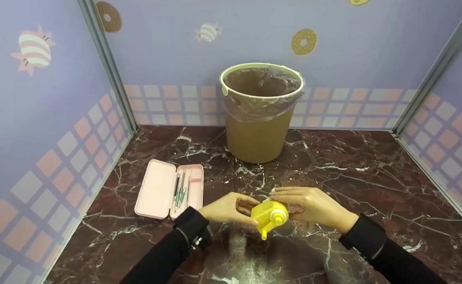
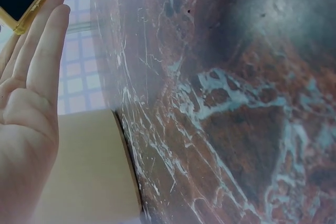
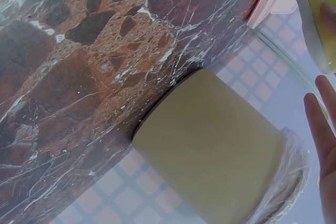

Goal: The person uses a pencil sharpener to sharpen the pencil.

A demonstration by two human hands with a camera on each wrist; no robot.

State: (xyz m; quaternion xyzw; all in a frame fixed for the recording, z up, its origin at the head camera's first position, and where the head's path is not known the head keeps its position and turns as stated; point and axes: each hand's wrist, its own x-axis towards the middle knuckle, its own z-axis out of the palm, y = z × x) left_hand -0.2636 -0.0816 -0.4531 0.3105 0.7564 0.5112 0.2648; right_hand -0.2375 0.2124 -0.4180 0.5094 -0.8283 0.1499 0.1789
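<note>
A yellow hand-crank pencil sharpener (image 1: 268, 215) is held above the table, its crank side turned toward me in the head view. My left hand (image 1: 231, 209) grips its left end, thumb on the near side and fingers on the far side. The left wrist view catches a corner of the sharpener (image 2: 31, 17) at that hand's fingertips. My right hand (image 1: 314, 205) is at the sharpener's right side, fingers extended along its far top edge. Part of the sharpener (image 3: 317, 19) shows at the edge of the right wrist view, above the straight fingers (image 3: 317, 121).
An open pink pencil case (image 1: 156, 191) with several pencils (image 1: 180, 193) lies to the left on the dark marbled table (image 1: 353, 165). A tan bin (image 1: 256, 138) with a clear liner stands at the back. Patterned walls (image 1: 168, 47) enclose the table on three sides.
</note>
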